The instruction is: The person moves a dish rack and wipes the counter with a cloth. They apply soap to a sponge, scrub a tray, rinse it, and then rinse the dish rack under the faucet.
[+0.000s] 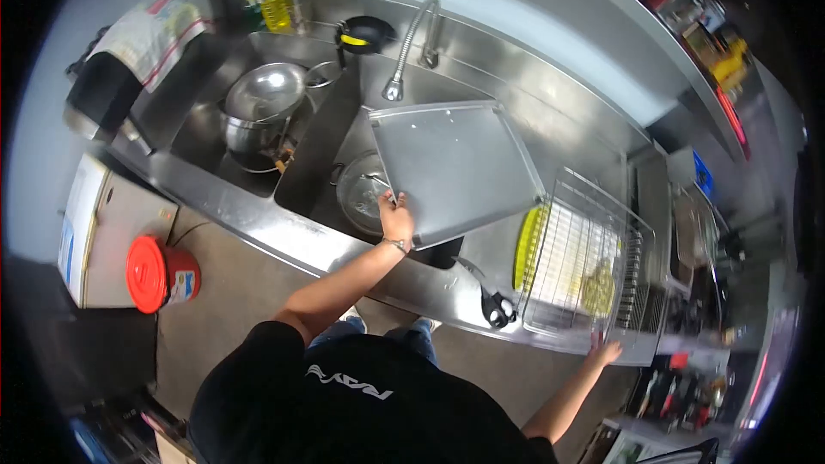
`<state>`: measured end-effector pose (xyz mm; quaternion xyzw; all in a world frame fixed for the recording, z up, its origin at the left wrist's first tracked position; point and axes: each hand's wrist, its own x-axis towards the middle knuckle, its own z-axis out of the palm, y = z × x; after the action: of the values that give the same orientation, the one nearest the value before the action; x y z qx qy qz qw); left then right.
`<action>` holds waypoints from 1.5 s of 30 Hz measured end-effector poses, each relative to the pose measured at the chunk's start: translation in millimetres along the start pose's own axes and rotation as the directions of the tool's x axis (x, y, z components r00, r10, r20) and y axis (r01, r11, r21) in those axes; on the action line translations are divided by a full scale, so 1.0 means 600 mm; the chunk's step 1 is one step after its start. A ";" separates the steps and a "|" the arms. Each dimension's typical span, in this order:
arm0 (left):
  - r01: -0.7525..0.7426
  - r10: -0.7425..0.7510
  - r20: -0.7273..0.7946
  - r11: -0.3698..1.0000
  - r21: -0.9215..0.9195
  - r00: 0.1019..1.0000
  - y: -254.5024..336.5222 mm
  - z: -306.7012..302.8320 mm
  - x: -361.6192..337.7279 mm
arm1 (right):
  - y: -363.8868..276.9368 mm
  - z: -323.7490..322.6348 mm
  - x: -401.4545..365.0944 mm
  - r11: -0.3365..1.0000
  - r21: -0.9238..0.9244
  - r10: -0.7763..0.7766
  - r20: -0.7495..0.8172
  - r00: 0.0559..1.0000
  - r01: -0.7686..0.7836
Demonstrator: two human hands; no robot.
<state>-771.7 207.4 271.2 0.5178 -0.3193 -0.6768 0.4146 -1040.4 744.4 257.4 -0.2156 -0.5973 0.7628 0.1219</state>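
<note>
My left hand [397,221] is closed on the near left edge of a large grey metal baking tray [464,163], with the fingertips over its rim. Tilted over the right sink basin, the tray bears a few small white specks. Beneath its left edge, a clear glass bowl or lid [357,193] shows in the basin, partly covered. Off to the right, my right hand [608,352] is at the counter's front edge, by the near corner of a wire dish rack [584,249]. Its fingers are small and blurred, beside a small reddish patch.
Metal bowls and a pot [249,131] fill the left basin. Two faucets [412,47] rise behind, with a black pan [365,34] between them. A yellow-green board [526,249] leans by the rack. A red lidded bucket [161,273] stands on the floor at left.
</note>
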 end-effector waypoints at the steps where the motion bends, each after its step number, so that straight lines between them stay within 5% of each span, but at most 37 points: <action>1: 0.025 -0.025 0.035 1.000 0.008 0.999 -0.014 0.001 0.011 | 0.004 -0.003 0.009 0.999 0.019 0.028 0.011 1.000 -0.028; 3: -0.111 0.115 0.097 0.992 -0.053 0.989 -0.056 -0.004 0.036 | -0.007 -0.012 0.006 0.999 0.033 0.039 0.008 0.999 -0.039; 6: 0.031 -0.003 0.132 0.977 -0.209 0.991 -0.003 -0.014 0.001 | -0.036 0.018 0.002 0.986 -0.002 0.164 -0.009 0.986 -0.164; 7: -0.067 0.072 0.107 0.997 -0.049 0.992 -0.036 -0.021 0.024 | -0.045 0.014 0.020 0.971 0.029 0.241 -0.084 0.967 -0.239; 8: -0.047 0.074 0.135 0.979 -0.198 0.988 -0.013 -0.022 0.005 | -0.046 0.012 0.024 0.949 0.060 0.317 -0.159 0.935 -0.311; 12: -0.093 0.118 0.136 0.979 -0.182 0.984 -0.002 -0.018 0.025 | -0.043 0.025 0.015 0.969 -0.024 0.236 -0.218 0.947 -0.247; 14: -0.042 0.058 0.125 0.990 -0.132 0.990 0.038 -0.009 0.012 | -0.048 0.031 -0.029 0.954 -0.090 0.288 -0.003 0.958 -0.287; 15: -0.182 0.174 0.072 0.973 0.143 0.982 0.051 -0.002 0.011 | -0.045 0.039 -0.067 0.938 -0.075 0.344 0.077 0.936 -0.338; 17: -0.137 0.128 0.076 0.981 0.134 0.989 0.064 0.009 0.004 | -0.053 0.053 -0.097 0.892 -0.019 0.450 0.138 0.882 -0.452; 18: -0.243 0.232 0.080 0.954 0.175 0.969 0.023 0.016 0.033 | -0.030 0.044 -0.084 0.921 0.020 0.386 0.064 0.920 -0.388; 19: -0.147 0.138 0.089 0.984 0.099 0.986 0.045 0.021 0.022 | -0.010 0.038 -0.081 0.965 -0.097 0.248 0.038 0.968 -0.243; 22: 0.008 0.016 0.190 0.992 -0.124 0.982 0.040 0.022 0.031 | -0.044 0.070 -0.116 0.932 -0.325 0.183 0.031 0.983 -0.163; 24: -0.048 0.083 0.185 0.982 -0.185 0.979 0.033 0.028 0.038 | -0.067 0.084 -0.145 0.945 -0.301 0.140 0.012 0.990 -0.130; 25: -0.050 0.085 0.186 0.981 -0.186 0.979 0.027 0.031 0.044 | -0.073 0.092 -0.148 0.951 -0.289 0.115 0.005 0.993 -0.108; 27: -0.298 0.275 0.238 0.952 0.064 0.931 0.023 0.028 0.052 | -0.085 0.098 -0.150 0.954 -0.273 0.135 0.036 0.990 -0.120; 31: -0.297 0.284 0.173 0.953 0.056 0.943 0.041 0.046 0.036 | -0.084 0.104 -0.160 0.960 -0.260 0.136 0.096 0.986 -0.107; 33: -0.344 0.301 0.195 0.905 0.249 0.933 0.052 0.047 0.025 | -0.083 0.113 -0.163 0.957 -0.272 0.130 0.107 0.986 -0.097; 38: -0.235 0.232 0.064 0.971 0.042 0.971 0.036 0.037 0.075 | -0.021 0.088 -0.123 0.991 -0.107 0.089 0.068 0.994 -0.081; 39: -0.200 0.202 0.060 0.979 -0.031 0.978 0.048 0.017 0.083 | 0.026 0.042 -0.048 0.969 -0.245 -0.005 0.129 0.992 0.037; 40: -0.172 0.178 0.055 0.979 -0.108 0.982 0.062 -0.009 0.095 | -0.010 0.080 -0.103 0.988 -0.154 0.022 0.015 1.000 -0.019; 42: -0.197 0.203 0.053 0.975 -0.098 0.978 0.106 -0.078 0.092 | -0.039 0.084 -0.122 0.971 -0.122 0.215 0.090 0.972 -0.204; 44: -0.240 0.242 0.082 0.970 -0.024 0.967 0.134 -0.152 0.091 | -0.038 0.097 -0.104 0.779 -0.618 -0.209 -0.097 0.973 0.106; 45: -0.246 0.245 0.087 0.969 -0.002 0.966 0.148 -0.180 0.081 | -0.058 0.130 -0.142 0.532 -0.837 -0.403 -0.118 0.908 0.127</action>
<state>-652.7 123.5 298.6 0.4464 -0.4017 -0.6404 0.4788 -1005.0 648.5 321.4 -0.2646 -0.8797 0.3328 0.2131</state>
